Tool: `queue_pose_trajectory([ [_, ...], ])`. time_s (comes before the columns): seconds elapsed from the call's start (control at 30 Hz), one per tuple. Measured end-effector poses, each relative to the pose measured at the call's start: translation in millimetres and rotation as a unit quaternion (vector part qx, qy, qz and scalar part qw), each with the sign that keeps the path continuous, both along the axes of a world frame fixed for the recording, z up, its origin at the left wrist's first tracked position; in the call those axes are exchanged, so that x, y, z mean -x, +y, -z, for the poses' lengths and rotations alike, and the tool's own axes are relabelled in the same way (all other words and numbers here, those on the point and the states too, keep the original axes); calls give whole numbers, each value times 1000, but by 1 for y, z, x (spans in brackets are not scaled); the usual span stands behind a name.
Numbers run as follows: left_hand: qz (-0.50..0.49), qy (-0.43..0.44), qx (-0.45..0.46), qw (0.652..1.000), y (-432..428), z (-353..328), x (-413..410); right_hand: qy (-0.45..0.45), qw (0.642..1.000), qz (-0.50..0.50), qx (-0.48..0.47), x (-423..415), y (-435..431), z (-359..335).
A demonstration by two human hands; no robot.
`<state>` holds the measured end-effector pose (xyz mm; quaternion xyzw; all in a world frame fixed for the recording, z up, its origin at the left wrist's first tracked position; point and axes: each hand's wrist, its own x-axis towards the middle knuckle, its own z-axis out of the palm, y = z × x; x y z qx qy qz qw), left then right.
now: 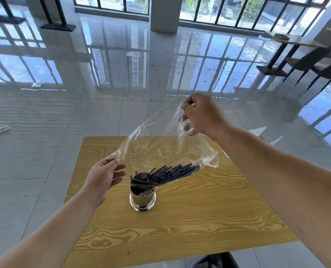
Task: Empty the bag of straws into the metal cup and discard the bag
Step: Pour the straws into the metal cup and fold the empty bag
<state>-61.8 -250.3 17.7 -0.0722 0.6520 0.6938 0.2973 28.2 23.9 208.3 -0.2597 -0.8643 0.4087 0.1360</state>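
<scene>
A clear plastic bag hangs tilted over the wooden table. My right hand grips its raised upper corner. My left hand pinches the lower left edge near the bag's mouth. Several dark straws lie fanned in the bag's lower part, their ends reaching into the metal cup. The cup stands upright on the table, below and right of my left hand.
The table stands on a glossy tiled floor with crumpled scraps of paper at the left. Dark chairs and a table stand at the far right. A dark object shows under the table's near edge.
</scene>
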Motion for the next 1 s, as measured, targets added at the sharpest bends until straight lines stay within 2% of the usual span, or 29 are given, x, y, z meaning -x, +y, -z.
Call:
queue_pose_trajectory([
  [0.57, 6, -8, -7, 1000, -3, 3, 2, 7, 999, -32, 8, 11, -13, -27],
  [0.7, 9, -6, -5, 1000, 0, 2, 2, -2, 998, -32, -45, 16, -14, -39],
  [0.87, 17, -4, -9, 1000, 6, -3, 3, 2, 998, -25, -54, 11, -9, -49],
  [1.0, 22, -1, -15, 1000, 11, -9, 1, 15, 1000, -12, 20, 0, 4, -51],
])
